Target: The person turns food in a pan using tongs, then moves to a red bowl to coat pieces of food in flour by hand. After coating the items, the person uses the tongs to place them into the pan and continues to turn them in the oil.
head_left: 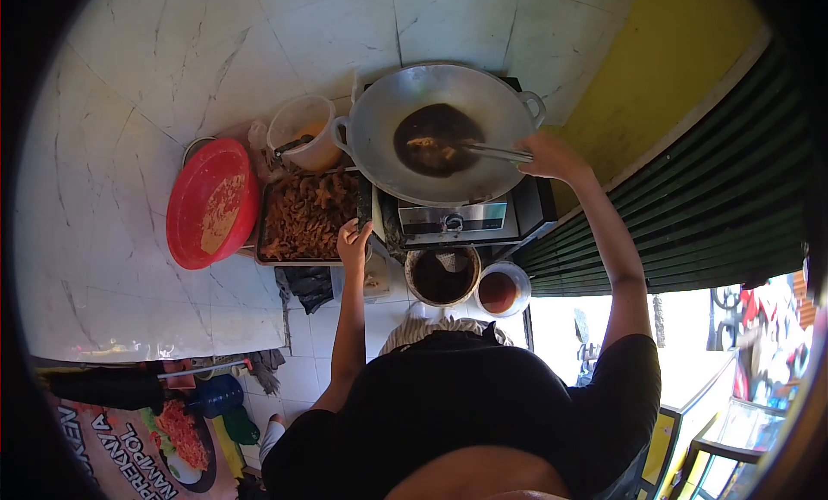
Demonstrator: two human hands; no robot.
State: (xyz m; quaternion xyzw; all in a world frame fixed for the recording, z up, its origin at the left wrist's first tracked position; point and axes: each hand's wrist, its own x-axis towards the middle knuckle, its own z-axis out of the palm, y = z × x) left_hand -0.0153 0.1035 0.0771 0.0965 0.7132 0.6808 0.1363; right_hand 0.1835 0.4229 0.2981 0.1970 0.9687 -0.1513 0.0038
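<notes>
A large metal wok (379, 159) with dark oil (440, 125) sits on a gas stove (474, 217). My right hand (549, 157) is closed around the handle of a metal utensil (496, 151), whose far end reaches into the oil beside a light brown piece of food (423, 143). At the stove's left side my left hand (354, 239) rests by the edge of a tray (297, 262) heaped with brown fried pieces (306, 211). Its fingers are partly spread, with nothing visible in them.
A red basin (183, 208) with flour-like powder stands left of the tray, near a translucent bucket (297, 120). Below the stove are a pot of dark liquid (442, 280) and a white bucket (503, 291). Green corrugated shutter (673, 198) runs along the right.
</notes>
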